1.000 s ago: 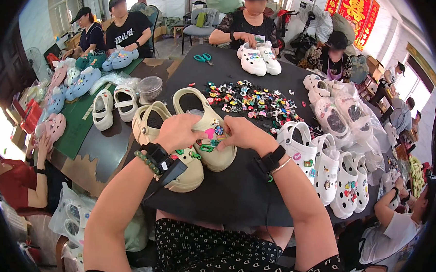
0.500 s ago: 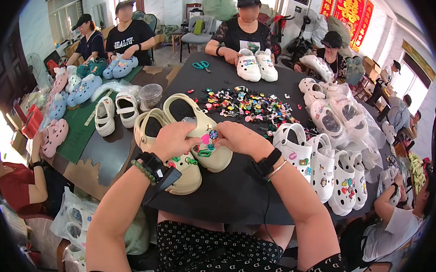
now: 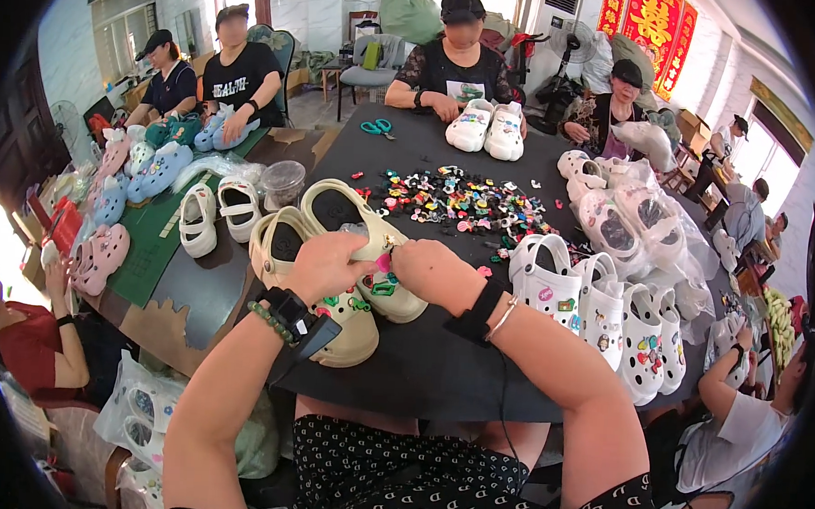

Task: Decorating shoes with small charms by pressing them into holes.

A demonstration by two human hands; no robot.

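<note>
The left hand (image 3: 327, 267) grips the cream shoe (image 3: 364, 245) so it stays put on the table (image 3: 421, 364). The right hand (image 3: 434, 272), at 3 o'clock from it, pinches a pink charm (image 3: 384, 263) against the shoe.

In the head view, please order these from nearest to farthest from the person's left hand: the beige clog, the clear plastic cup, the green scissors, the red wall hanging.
Measured from the left hand:
1. Beige clog: under the hand, touching it.
2. Clear plastic cup: behind the hand, slightly left, on the table.
3. Green scissors: far side of the black mat.
4. Red wall hanging: on the back wall, upper right.
</note>
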